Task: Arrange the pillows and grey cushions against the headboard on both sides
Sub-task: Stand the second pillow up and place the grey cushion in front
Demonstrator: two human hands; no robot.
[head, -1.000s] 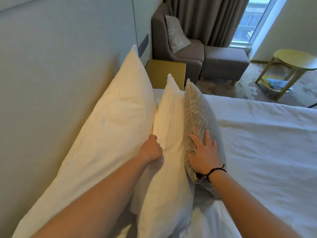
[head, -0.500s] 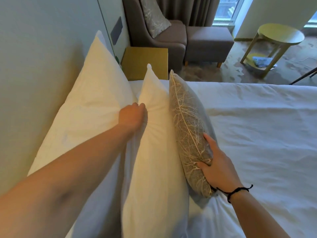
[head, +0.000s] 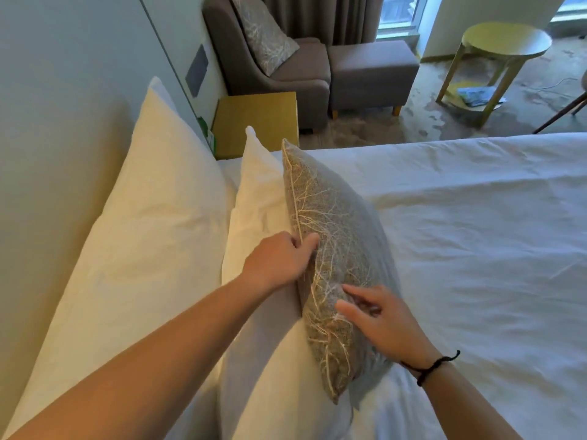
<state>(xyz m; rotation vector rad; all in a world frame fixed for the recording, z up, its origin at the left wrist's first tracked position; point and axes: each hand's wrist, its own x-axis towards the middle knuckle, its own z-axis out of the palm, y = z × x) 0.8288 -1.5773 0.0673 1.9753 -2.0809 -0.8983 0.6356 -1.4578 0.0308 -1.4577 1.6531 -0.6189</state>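
Observation:
A large white pillow (head: 143, 217) leans against the pale headboard (head: 63, 106). In front of it stands a second white pillow (head: 260, 198), and a grey cushion (head: 346, 236) with a pale branch pattern leans on that one. My left hand (head: 279, 262) grips the cushion's top seam, thumb on its face and fingers behind. My right hand (head: 381, 319) rests flat on the lower front of the cushion with fingers spread.
The white bed sheet (head: 476, 249) spreads to the right. Beyond the bed are a yellow bedside table (head: 257, 119), a grey armchair (head: 305, 74) with another patterned cushion (head: 263, 33), a footstool (head: 371, 71) and a round yellow table (head: 505, 42).
My left hand left the middle white pillow and took the grey cushion's top edge. My right hand let go of the cushion's lower edge and now lies open on its face.

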